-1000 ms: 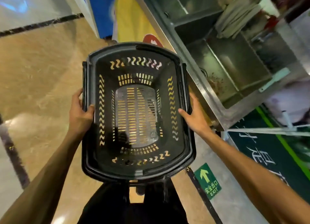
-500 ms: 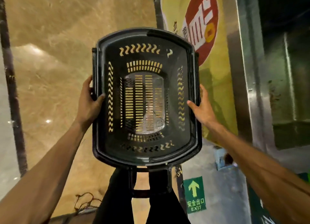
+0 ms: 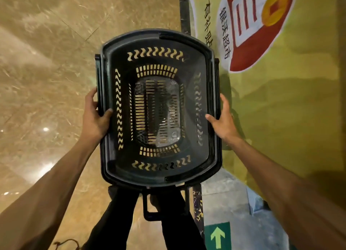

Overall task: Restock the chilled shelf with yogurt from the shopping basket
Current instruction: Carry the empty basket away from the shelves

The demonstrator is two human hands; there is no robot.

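Note:
A black plastic shopping basket (image 3: 112, 156) with slotted walls and floor hangs level in front of me, above the floor. Nothing lies inside it; no yogurt shows. My left hand (image 3: 93, 118) grips the basket's left rim, thumb over the edge. My right hand (image 3: 223, 121) holds the right rim the same way. The basket's handle (image 3: 149, 215) hangs down at the near end, in front of my dark trouser legs. No chilled shelf is in view.
Tan marble floor (image 3: 46, 81) spreads to the left. A yellow panel (image 3: 280, 109) with a red and white logo stands close on the right. A dark strip (image 3: 184, 15) runs along its base. A green exit arrow sticker (image 3: 218, 236) lies on grey floor at lower right.
My view has swung down and left: the steel cabinet seen a second ago has left the frame, the yellow panel fills the right. Both hands keep the same grip on the basket.

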